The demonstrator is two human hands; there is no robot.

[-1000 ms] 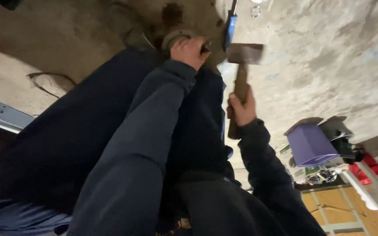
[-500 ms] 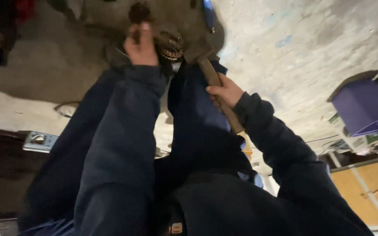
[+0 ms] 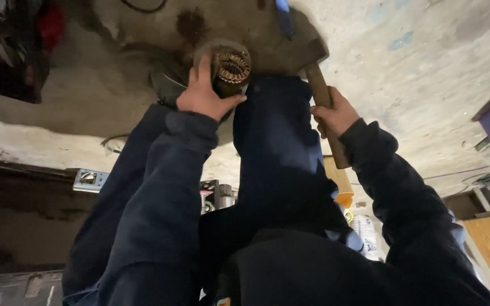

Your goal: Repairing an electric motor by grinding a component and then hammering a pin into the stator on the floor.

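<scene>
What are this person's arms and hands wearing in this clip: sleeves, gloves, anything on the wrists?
Both arms are in long, dark navy sleeves of soft, creased fabric, with plain cuffs ending at the wrists. The left hand and right hand are bare, with no gloves. No watch, ring or marking shows on either one.

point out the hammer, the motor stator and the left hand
hammer (image 3: 325, 96), head view, on the wooden handle above the fist
stator (image 3: 232, 68), head view, on the copper windings
left hand (image 3: 202, 96), head view, on the back of the hand
</scene>
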